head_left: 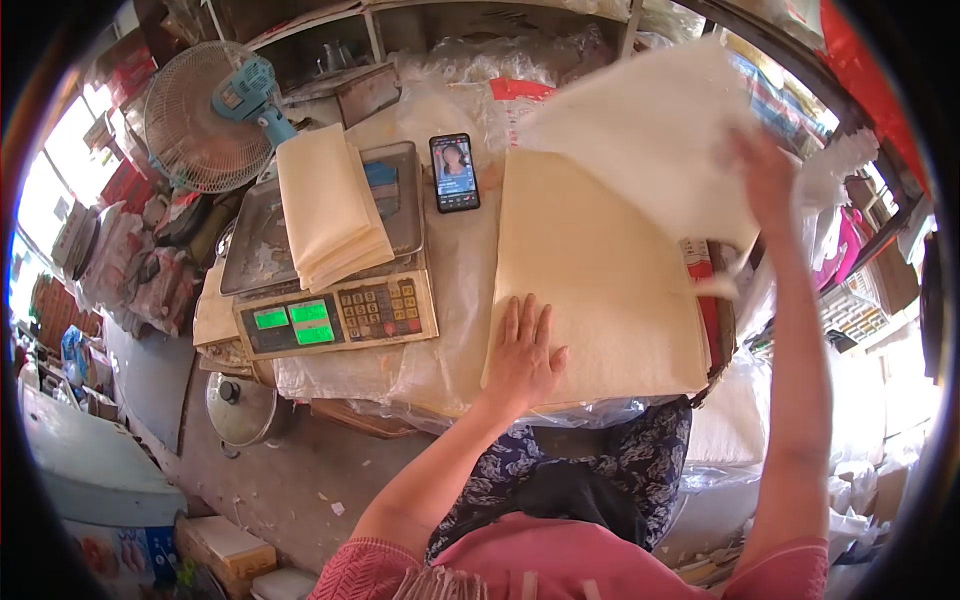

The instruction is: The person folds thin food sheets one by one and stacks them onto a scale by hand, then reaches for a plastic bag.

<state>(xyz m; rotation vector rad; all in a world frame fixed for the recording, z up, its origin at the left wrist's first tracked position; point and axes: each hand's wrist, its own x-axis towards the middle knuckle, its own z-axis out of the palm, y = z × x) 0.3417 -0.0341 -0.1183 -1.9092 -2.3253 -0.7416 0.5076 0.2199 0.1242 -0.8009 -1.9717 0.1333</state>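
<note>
A stack of cream paper sheets (pixel 590 270) lies in front of me. My left hand (pixel 525 350) rests flat on its lower left part, fingers spread. Over the stack's upper right, a lifted pale sheet (pixel 640 130) is raised and blurred. My right hand (pixel 762 175), also blurred, is at that sheet's right edge; its fingers are smeared by motion, so its hold is unclear. Left of the stack stands a digital scale (pixel 340 318) with green displays, and folded cream sheets (pixel 325 200) lie on its metal tray.
A phone (pixel 455 172) lies between scale and stack. At the back left stands a fan (pixel 215 115). Clear plastic (pixel 340 378) covers parts of the table. A lidded pot (pixel 240 408) sits below the left edge. Bags and shelves surround the workspace.
</note>
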